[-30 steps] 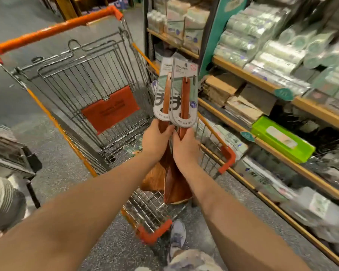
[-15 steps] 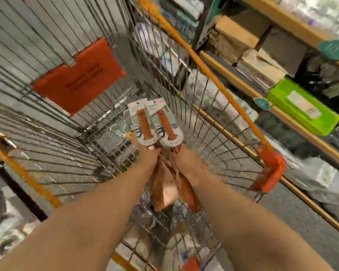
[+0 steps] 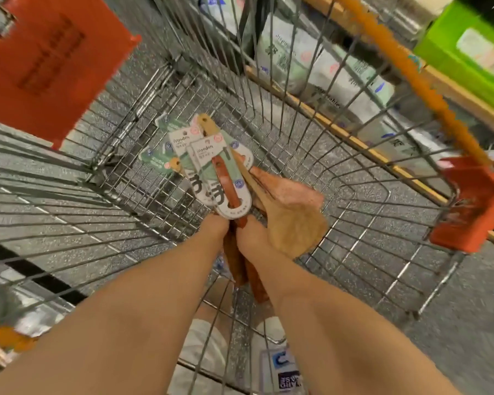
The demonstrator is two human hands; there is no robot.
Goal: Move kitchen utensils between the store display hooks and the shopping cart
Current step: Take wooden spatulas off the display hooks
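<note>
Forearms reach down inside the shopping cart (image 3: pixel 411 78). Left hand (image 3: pixel 216 227) and right hand (image 3: pixel 251 236), side by side, each grip one dark wooden spatula by its handle: left spatula (image 3: pixel 196 183), right spatula (image 3: pixel 224 178), carded ends pointing away. Just beyond, low in the basket: pale wooden spoon (image 3: pixel 294 228), pinkish turner (image 3: pixel 285 191), green-carded utensils (image 3: pixel 154 162). Farther: orange seat flap (image 3: pixel 46 61), shelf packs (image 3: pixel 325 75), green box (image 3: pixel 468 44).

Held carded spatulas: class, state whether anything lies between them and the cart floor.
Yes. The left hand and right hand hold the spatulas above others lying in the cart: a pale wooden spatula at right, green-carded ones at left. They would likely land on those.
</note>
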